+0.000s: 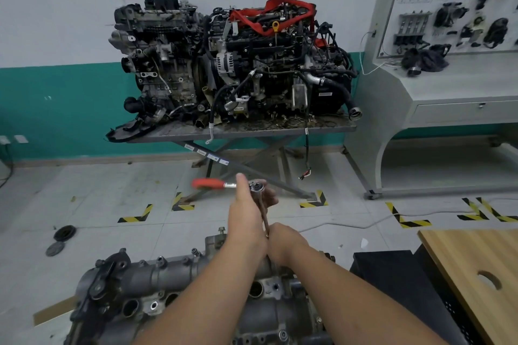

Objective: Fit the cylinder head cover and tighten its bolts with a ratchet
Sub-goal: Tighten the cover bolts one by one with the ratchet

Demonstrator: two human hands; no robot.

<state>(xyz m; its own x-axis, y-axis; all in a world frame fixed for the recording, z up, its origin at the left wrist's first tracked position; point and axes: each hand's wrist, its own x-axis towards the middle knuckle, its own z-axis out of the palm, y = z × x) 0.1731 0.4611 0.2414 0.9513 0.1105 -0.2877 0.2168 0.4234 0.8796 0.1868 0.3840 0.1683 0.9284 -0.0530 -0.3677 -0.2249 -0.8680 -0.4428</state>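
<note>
The grey cylinder head cover point(157, 283) lies on the engine at the bottom of the head view, with bolts along its edges. A ratchet with a red handle point(208, 184) stands above it on a long extension bar point(265, 220) that runs down toward the cover. My left hand point(246, 216) grips the ratchet at its head point(256, 186); the handle points left. My right hand point(283, 244) is curled round the lower part of the extension bar. The bar's tip and the bolt under it are hidden behind my hands.
Two engines point(232, 64) sit on a scissor lift table point(241, 129) against the wall ahead. A grey training console point(437, 78) stands at the right. A wooden board point(476, 269) and a black crate point(398, 277) are at lower right. Round parts point(64, 233) lie on the floor at left.
</note>
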